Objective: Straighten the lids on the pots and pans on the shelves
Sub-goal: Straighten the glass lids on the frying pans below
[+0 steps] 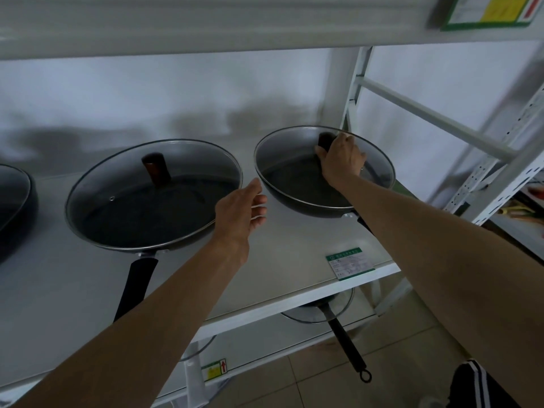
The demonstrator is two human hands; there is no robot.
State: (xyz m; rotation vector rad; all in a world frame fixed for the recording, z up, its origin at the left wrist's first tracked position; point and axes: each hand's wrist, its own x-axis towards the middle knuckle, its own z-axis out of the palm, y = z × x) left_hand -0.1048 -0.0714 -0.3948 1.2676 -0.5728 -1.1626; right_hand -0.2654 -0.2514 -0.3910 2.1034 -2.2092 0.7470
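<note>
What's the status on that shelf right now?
Right hand grips knob of right pan's lid. Left hand open, empty, between the pans. Nothing in the way.

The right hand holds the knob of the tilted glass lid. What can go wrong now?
1. The glass lid is raised at the back and could slip from the right hand and break.
2. The right pan sits near the shelf's end and the left hand is not steadying it, so it may shift.
</note>
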